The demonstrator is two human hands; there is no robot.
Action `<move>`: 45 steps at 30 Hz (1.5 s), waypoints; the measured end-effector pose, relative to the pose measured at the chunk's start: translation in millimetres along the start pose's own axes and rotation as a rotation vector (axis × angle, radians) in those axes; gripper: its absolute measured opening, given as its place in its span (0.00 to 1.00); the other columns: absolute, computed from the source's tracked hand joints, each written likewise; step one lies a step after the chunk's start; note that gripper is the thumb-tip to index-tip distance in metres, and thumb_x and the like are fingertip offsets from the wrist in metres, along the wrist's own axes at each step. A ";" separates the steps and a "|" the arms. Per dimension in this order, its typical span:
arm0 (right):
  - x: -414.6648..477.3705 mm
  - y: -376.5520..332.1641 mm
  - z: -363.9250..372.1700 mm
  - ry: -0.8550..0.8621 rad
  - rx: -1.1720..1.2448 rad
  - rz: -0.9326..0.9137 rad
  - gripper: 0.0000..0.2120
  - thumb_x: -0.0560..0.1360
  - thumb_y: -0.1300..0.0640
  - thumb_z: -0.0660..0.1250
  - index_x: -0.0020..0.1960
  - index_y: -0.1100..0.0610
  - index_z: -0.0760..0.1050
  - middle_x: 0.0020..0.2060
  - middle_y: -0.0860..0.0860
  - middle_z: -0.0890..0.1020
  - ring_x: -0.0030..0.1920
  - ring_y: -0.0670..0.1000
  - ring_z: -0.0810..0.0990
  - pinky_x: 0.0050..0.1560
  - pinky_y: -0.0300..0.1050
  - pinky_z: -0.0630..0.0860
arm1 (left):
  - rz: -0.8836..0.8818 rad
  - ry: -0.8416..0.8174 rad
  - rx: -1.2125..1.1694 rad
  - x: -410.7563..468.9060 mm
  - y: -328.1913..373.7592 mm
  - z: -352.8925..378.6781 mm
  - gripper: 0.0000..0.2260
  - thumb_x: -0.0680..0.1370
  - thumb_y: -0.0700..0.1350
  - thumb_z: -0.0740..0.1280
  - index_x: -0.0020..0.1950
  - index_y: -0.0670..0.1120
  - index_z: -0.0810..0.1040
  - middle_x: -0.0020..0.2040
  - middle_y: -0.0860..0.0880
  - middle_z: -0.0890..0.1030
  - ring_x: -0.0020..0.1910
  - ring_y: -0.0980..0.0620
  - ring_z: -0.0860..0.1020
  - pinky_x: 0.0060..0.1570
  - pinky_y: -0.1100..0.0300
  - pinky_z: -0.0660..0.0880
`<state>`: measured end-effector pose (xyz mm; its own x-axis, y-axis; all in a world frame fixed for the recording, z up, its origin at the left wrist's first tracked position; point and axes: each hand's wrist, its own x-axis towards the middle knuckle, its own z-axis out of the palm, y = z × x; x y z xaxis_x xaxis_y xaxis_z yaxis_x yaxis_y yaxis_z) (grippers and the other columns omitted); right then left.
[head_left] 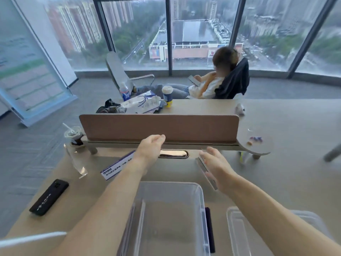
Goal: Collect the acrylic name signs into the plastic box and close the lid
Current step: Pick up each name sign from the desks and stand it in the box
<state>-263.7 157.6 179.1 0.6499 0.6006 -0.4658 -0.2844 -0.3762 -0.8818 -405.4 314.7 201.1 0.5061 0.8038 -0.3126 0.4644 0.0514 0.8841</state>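
A clear plastic box (200,204) stands open at the table's near edge, with what look like clear acrylic signs upright against its left wall. Its clear lid (238,230) lies to the right. My left hand (150,149) hovers above the table near the divider, fingers relaxed, holding nothing. Beside its wrist lies an acrylic name sign with a blue and white label (118,166). My right hand (215,168) reaches over another acrylic sign (203,168) lying on the table, fingers extended; whether it touches the sign is unclear. A clear acrylic stand (76,161) sits at the left.
A black phone case (48,197) lies near the table's left edge. An iced drink cup (74,135) stands by the brown divider panel (158,127). A cable slot (173,154) lies between my hands. A person sits in a chair beyond the far desk.
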 end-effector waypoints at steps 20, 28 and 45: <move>114.0 125.5 -87.8 0.374 0.034 0.287 0.31 0.77 0.53 0.72 0.77 0.55 0.65 0.71 0.56 0.73 0.66 0.55 0.75 0.67 0.54 0.72 | -0.367 -0.431 0.062 205.5 -71.8 168.5 0.20 0.83 0.54 0.64 0.71 0.43 0.75 0.64 0.49 0.77 0.62 0.49 0.75 0.63 0.50 0.74; 156.7 168.5 -69.3 0.370 0.023 0.323 0.36 0.73 0.58 0.76 0.77 0.56 0.65 0.69 0.55 0.73 0.62 0.52 0.76 0.63 0.45 0.72 | -0.340 -0.452 0.114 245.7 -101.6 217.2 0.19 0.78 0.57 0.72 0.66 0.52 0.80 0.64 0.51 0.78 0.59 0.49 0.76 0.62 0.53 0.77; 197.2 199.7 -98.5 0.499 -0.176 0.188 0.07 0.78 0.60 0.68 0.50 0.48 0.81 0.44 0.51 0.86 0.48 0.51 0.85 0.48 0.42 0.77 | 0.063 -0.453 0.442 220.9 -156.0 196.7 0.12 0.73 0.47 0.79 0.54 0.53 0.81 0.53 0.54 0.85 0.53 0.57 0.83 0.56 0.61 0.78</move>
<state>-122.9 131.5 -81.6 0.8663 0.1216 -0.4845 -0.3329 -0.5826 -0.7415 -223.1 367.7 -74.2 0.7543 0.4622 -0.4663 0.6312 -0.3150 0.7087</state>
